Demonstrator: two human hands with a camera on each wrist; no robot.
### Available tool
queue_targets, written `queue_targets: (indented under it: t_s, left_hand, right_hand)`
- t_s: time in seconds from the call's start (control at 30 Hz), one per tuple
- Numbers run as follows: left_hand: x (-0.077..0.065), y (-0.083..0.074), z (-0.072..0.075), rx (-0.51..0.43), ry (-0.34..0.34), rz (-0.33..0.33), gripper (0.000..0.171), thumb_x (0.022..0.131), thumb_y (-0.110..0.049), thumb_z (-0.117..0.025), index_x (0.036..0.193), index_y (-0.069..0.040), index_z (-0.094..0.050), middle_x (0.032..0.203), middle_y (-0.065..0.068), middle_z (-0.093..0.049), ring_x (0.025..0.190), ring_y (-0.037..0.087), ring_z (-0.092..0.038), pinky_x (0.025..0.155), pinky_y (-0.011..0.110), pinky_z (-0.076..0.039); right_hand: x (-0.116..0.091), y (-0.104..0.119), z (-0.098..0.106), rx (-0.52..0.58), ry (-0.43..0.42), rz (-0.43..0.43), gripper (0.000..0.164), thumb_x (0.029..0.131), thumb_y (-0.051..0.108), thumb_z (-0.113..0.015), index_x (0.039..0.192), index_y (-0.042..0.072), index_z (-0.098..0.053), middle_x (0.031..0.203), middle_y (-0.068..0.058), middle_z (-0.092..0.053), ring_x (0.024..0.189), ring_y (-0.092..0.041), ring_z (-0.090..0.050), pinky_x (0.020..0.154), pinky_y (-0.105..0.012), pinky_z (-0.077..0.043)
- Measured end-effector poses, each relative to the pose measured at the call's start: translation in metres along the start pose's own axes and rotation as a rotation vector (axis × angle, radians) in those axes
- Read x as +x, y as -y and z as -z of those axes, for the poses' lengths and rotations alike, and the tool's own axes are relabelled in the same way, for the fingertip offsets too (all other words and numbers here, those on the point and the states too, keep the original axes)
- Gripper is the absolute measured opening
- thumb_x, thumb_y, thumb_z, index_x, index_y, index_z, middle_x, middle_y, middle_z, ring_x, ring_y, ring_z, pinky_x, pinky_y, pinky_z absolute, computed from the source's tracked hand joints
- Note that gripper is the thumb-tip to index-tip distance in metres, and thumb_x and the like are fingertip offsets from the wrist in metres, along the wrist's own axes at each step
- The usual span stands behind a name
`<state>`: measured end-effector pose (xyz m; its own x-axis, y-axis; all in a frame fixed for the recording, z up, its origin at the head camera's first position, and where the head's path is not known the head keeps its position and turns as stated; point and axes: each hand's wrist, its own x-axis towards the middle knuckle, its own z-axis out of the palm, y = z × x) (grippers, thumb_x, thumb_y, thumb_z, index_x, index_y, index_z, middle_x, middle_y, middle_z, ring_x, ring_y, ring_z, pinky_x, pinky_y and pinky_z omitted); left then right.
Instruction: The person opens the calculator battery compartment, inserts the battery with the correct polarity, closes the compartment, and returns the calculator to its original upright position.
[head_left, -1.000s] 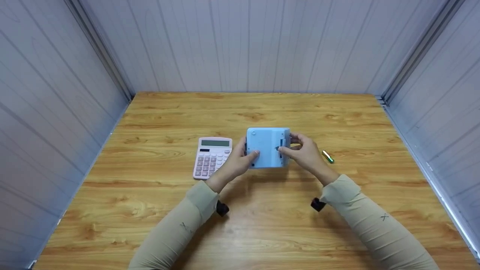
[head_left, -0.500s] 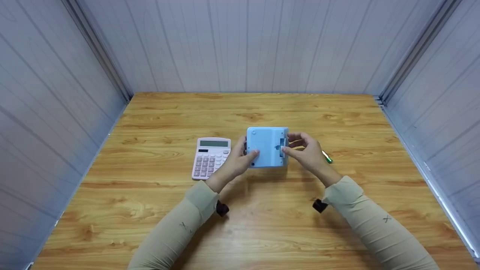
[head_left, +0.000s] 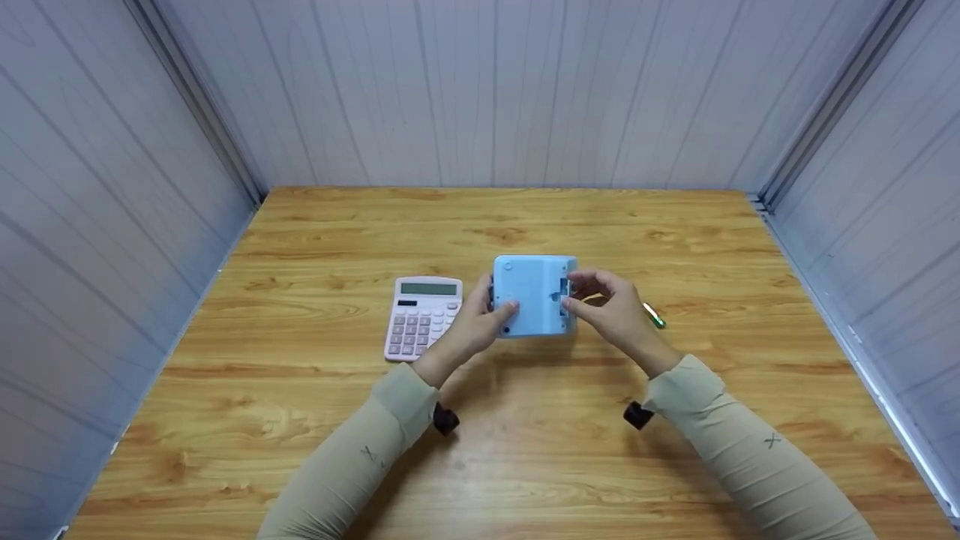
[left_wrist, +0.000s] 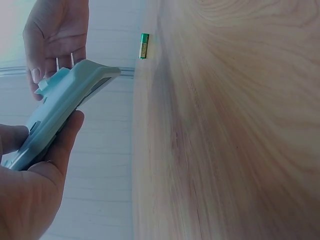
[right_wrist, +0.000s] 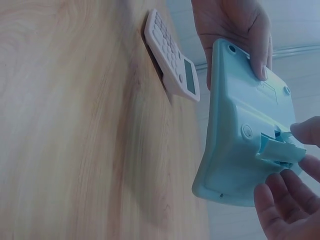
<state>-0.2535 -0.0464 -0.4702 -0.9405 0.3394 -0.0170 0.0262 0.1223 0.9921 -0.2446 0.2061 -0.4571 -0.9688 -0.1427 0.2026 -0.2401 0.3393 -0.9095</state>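
A light blue calculator [head_left: 529, 296] is held above the table with its back toward the head camera. My left hand [head_left: 478, 321] grips its left side, thumb across the back and fingers underneath. At the battery compartment by the right edge, my right hand [head_left: 611, 306] pinches the small blue battery cover [right_wrist: 281, 151] between thumb and a finger. That cover stands tilted out of the back, and part of the opening shows beside it. The other right fingers are curled near the calculator's edge. A green battery [head_left: 654, 315] lies on the table behind the right hand.
A pink calculator [head_left: 420, 319] lies face up on the wooden table [head_left: 480, 450], left of the left hand and partly covered by it. Pale panel walls [head_left: 495, 90] enclose the table at the back and sides.
The right thumb has shifted slightly right from the compartment latch, and the battery cover has come up, uncovering dark slots. The left hand and blue calculator stay nearly in place.
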Motion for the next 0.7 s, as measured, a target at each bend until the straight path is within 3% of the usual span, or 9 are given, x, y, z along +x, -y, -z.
queue_targets:
  t_s: [0.3, 0.7]
  left_hand:
    - [0.0007, 0.0017, 0.0000, -0.017, -0.004, -0.037, 0.055, 0.111, -0.007, -0.054, 0.163, -0.003, -0.034, 0.155, 0.024, -0.057, 0.143, 0.037, -0.059, 0.116, 0.054, -0.055]
    - [-0.0011, 0.0042, 0.0033, -0.017, -0.019, -0.017, 0.060, 0.112, -0.010, -0.054, 0.168, -0.010, -0.030, 0.162, 0.019, -0.053, 0.149, 0.034, -0.056, 0.119, 0.052, -0.053]
  right_hand:
    - [-0.0024, -0.0010, -0.0027, 0.042, 0.003, 0.053, 0.036, 0.096, 0.005, -0.081, 0.130, -0.003, -0.071, 0.118, -0.023, -0.074, 0.101, -0.016, -0.070, 0.085, -0.022, -0.060]
    - [-0.0023, 0.0025, -0.0048, 0.055, 0.013, 0.081, 0.036, 0.095, 0.002, -0.081, 0.130, -0.002, -0.071, 0.120, -0.022, -0.076, 0.104, -0.019, -0.073, 0.086, -0.021, -0.062]
